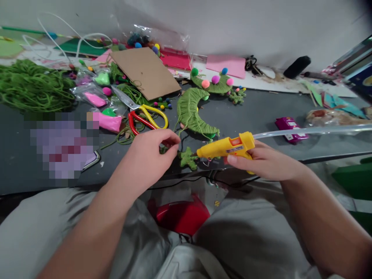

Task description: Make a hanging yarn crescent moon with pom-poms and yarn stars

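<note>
My right hand (261, 159) is wrapped around the grip of a yellow hot glue gun (223, 148), with a long clear glue stick (290, 132) running out of its back to the right. The nozzle points left and meets the right side of a small green yarn-wrapped star (188, 158) near the table's front edge. Just left of the star, my left hand (154, 149) has thumb and fingertips pinched together; what lies between them is too small to make out. Behind the star lies a green yarn-wrapped crescent (190, 112) with loose strands.
Red-and-yellow-handled scissors (148, 116) lie behind my left hand. Bags of pink clay (107, 122), a green yarn heap (31, 87) and cardboard (145, 73) are on the left. Another crescent with pompoms (215, 83) sits behind; a purple packet (290, 130) is at right.
</note>
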Motion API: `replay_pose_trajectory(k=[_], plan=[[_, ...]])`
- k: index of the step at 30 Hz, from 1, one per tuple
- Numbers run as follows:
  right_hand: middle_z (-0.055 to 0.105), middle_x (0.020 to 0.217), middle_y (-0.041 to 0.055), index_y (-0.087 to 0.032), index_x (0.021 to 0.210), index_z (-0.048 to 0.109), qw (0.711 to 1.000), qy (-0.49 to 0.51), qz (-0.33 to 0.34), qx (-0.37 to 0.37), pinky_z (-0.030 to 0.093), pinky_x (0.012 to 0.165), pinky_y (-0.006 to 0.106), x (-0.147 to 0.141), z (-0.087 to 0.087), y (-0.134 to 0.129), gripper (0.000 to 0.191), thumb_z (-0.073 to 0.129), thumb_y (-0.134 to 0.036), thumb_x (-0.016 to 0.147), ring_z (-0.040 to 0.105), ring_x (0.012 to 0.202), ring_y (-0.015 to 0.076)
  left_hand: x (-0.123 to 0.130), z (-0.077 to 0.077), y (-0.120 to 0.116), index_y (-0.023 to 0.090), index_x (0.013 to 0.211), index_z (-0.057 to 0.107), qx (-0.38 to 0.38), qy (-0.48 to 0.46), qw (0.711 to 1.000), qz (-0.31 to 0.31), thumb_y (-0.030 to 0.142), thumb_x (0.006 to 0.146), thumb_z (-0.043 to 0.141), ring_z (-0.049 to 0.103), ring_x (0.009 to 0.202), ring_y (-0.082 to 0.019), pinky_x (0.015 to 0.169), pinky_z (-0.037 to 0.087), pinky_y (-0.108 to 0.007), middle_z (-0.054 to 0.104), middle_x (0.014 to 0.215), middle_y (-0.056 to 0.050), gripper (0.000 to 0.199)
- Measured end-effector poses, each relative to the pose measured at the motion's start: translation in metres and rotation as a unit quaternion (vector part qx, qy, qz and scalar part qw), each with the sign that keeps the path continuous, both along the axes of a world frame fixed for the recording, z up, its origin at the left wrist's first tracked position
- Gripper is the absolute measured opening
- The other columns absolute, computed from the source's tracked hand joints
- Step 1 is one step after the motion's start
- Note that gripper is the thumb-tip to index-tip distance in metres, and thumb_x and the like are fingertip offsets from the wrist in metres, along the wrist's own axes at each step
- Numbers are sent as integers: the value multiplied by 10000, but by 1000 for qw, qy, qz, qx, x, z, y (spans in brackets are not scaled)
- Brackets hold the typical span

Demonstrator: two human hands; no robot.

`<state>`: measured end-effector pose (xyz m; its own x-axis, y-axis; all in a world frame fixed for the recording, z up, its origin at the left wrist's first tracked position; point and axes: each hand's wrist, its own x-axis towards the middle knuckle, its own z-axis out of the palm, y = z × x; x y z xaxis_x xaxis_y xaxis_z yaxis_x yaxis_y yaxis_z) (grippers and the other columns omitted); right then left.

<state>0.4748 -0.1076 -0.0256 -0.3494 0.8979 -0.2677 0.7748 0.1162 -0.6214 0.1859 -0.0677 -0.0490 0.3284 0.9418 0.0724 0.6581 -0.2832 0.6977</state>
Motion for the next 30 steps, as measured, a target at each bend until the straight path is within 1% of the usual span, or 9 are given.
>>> replay_pose_trajectory(k=[3, 6, 8, 12, 14, 19, 26, 30], plan=[[590, 783, 24, -180, 682, 598, 999, -11, 32, -18, 443, 706, 291, -4, 1, 2, 470, 527, -557, 954, 524, 719, 156, -2, -1, -2, 258, 931, 728, -1, 39, 999, -35, 315, 838, 634, 682, 900, -240, 816, 521, -337, 756, 1009, -22, 144], [536, 701, -3, -189, 639, 529, 999, 14, 42, -23, 407, 642, 286, -6, 2, 2, 463, 540, -530, 953, 466, 637, 136, -3, -3, -4, 266, 969, 729, -11, 62, 996, -63, 363, 811, 667, 679, 936, -265, 825, 519, -355, 749, 1038, -39, 196], [523, 684, -8, -191, 627, 503, 998, 17, 48, -24, 393, 625, 282, -8, 2, 3, 469, 541, -524, 954, 450, 620, 131, -2, -4, -4, 268, 1002, 729, -10, 76, 994, -72, 394, 788, 692, 676, 958, -282, 859, 515, -378, 744, 1051, -50, 251], [551, 737, 7, -191, 659, 548, 999, -24, 48, 2, 400, 683, 291, -10, 1, 5, 471, 521, -553, 959, 491, 689, 151, 0, -5, -4, 261, 1020, 731, 12, 101, 991, -86, 396, 763, 714, 667, 1009, -308, 930, 489, -419, 730, 1066, -63, 291], [550, 737, 10, -192, 670, 560, 998, -30, 47, 4, 402, 684, 295, -10, 1, 6, 468, 520, -558, 958, 488, 683, 154, 2, -5, -4, 262, 1010, 732, 16, 109, 990, -88, 397, 763, 713, 665, 1012, -309, 939, 483, -421, 726, 1059, -61, 282], [497, 674, -5, -194, 616, 512, 998, -16, 55, -7, 382, 615, 292, -10, 2, 5, 485, 531, -542, 953, 429, 601, 132, 6, -5, -4, 262, 1005, 733, 15, 117, 988, -98, 383, 759, 722, 662, 1007, -307, 923, 478, -416, 723, 1041, -61, 274], [469, 644, -14, -194, 625, 532, 998, -21, 62, -2, 375, 624, 291, -10, 2, 5, 502, 502, -562, 966, 415, 586, 124, 9, -6, -4, 254, 983, 734, -2, 128, 987, -97, 361, 746, 738, 669, 956, -306, 862, 484, -408, 724, 1003, -61, 261], [432, 614, -16, -201, 598, 491, 998, -29, 48, 2, 370, 612, 292, -7, 0, 5, 528, 504, -589, 956, 391, 569, 126, 8, -7, -4, 266, 982, 728, 4, 124, 987, -97, 367, 743, 736, 673, 964, -301, 868, 486, -397, 728, 1006, -56, 260]])
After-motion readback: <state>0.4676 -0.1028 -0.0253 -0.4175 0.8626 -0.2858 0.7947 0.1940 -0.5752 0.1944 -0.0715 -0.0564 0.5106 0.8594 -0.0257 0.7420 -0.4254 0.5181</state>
